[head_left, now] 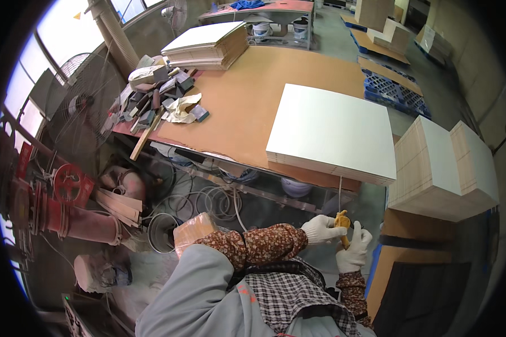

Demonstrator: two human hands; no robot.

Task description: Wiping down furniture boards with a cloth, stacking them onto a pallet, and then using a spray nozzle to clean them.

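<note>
White knitted gloves cover both my hands. My left hand (322, 230) reaches across from the left, closed around a lumpy yellow-brown thing (342, 219) whose kind I cannot make out. A thin pale line (339, 194) runs from the table edge down to its top. Just to the right is my right hand (353, 250), with fingers raised and apart, beside the lower end of that thing. Above my hands, a stack of white panels (331, 126) lies on the near right corner of the brown-covered table (236, 106).
Another panel stack (205, 42) stands at the table's far left, by a heap of sanding blocks (157, 92). Upright panels (427, 163) sit at right. Hoses (216, 202), a bucket (162, 232) and red machinery (67, 208) occupy the left side. A blue pallet (396, 90) lies behind.
</note>
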